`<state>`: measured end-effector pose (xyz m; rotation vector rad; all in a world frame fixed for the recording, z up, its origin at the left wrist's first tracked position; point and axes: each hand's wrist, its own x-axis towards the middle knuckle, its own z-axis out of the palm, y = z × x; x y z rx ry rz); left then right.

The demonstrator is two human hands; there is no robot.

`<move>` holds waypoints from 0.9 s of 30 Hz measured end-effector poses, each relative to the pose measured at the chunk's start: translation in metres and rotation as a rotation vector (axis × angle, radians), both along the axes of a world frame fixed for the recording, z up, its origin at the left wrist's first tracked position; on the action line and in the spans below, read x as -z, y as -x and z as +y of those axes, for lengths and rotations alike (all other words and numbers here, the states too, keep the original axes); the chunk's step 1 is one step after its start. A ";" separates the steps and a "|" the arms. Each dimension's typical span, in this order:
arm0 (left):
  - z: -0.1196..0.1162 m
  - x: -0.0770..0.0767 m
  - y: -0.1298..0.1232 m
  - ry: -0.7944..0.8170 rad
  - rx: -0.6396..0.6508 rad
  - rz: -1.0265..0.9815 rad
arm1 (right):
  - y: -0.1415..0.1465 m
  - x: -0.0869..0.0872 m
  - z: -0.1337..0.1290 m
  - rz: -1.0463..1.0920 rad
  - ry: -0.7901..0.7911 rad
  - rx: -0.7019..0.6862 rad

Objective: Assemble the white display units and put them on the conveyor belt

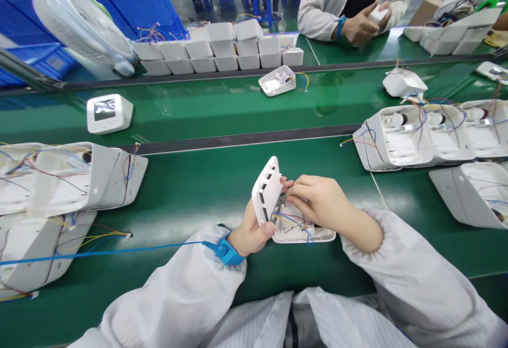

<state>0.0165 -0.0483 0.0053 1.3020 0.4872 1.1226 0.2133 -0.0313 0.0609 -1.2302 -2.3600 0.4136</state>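
Note:
My left hand (pixel 254 229) grips a white plastic front panel (pixel 266 192) by its lower edge, holding it tilted up with its dark slots facing left. Beneath and to the right of it, a white housing (pixel 291 235) lies open on the green table, with thin coloured wires (pixel 297 222) inside. My right hand (pixel 317 199) is closed in a pinch behind the panel, at the wiring between the panel and the housing. What its fingertips hold is too small to make out. A blue wrist strap (pixel 228 251) with a cord is on my left wrist.
Wired white housings (pixel 107 178) are stacked at left, and more housings (pixel 408 136) at right. Beyond a dark rail (pixel 238 139), a finished-looking unit with a display (pixel 110 115) and an open shell (pixel 278 80) lie on the green strip. A co-worker's hands (pixel 363 25) hold a white part.

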 end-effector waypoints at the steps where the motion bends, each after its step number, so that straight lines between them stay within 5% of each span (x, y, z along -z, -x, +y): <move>1: 0.000 0.001 0.000 -0.006 -0.004 0.005 | 0.000 0.000 0.000 -0.001 0.000 -0.001; 9: 0.003 0.003 0.000 -0.045 -0.018 0.049 | 0.000 -0.002 0.000 -0.028 -0.040 -0.040; 27: 0.006 -0.020 -0.007 -0.121 0.014 0.172 | 0.007 0.005 0.002 -0.182 -0.150 -0.007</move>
